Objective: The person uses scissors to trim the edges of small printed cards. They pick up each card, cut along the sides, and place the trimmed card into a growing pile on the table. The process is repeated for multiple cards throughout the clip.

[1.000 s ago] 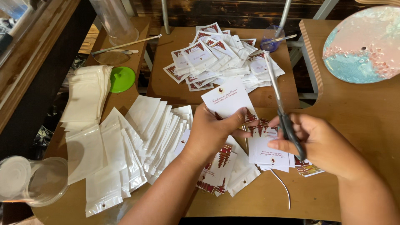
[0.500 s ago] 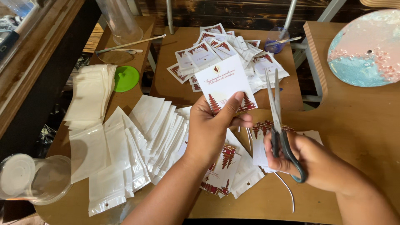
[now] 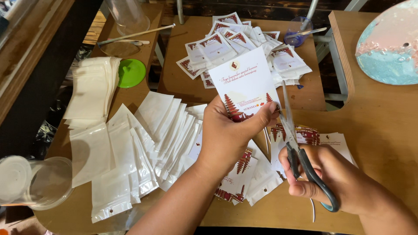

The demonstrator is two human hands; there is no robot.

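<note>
— What are your hands doing in the head view?

— My left hand [image 3: 226, 135] is pinching a white card [image 3: 246, 85] upright above the table's [image 3: 383, 130] middle. My right hand [image 3: 335, 178] is gripping scissors [image 3: 300, 148], blades touching the card's right edge.

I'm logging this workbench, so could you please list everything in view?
card: one, white with red print, held up at centre
scissors: one, dark handles, at the card's right edge
pouches: many, white, fanned on the table, left
pouch stack: one, white, far left
printed packets: a pile, white and red, top centre
lid: one, green, upper left
clear tub: one, lower left
round board: one, blue and pink, top right
table: wooden
left hand: holds the card
right hand: holds the scissors
</note>
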